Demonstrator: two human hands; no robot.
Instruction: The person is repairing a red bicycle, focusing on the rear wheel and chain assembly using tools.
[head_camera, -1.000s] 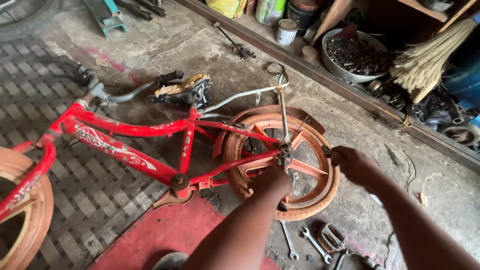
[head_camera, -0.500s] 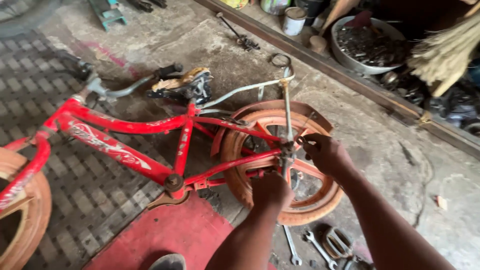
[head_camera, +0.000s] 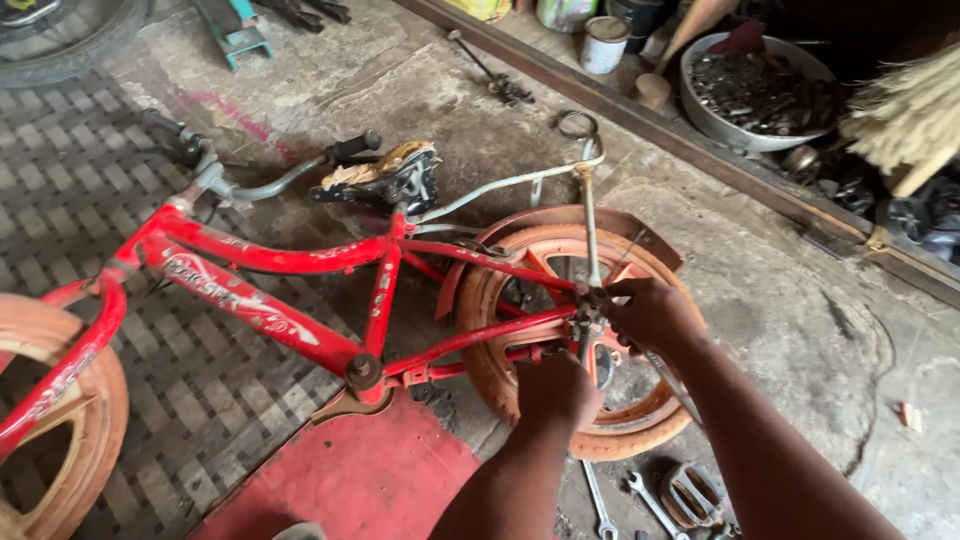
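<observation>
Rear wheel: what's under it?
Grey concrete floor shows through the rear wheel spokes. Two spanners lie by its near edge. Both hands cover the hub, so below it is hidden.

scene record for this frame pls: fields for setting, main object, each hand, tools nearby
setting: concrete floor of a workshop, red mat in the foreground
main object: red child's bicycle lying on its side, orange rear wheel up
left hand: left hand at the rear wheel hub, below the axle
right hand: right hand gripping at the hub from the other side
tools nearby: wrenches on the floor by the wheel
background: metal bowl of small parts, broom, tin can
</observation>
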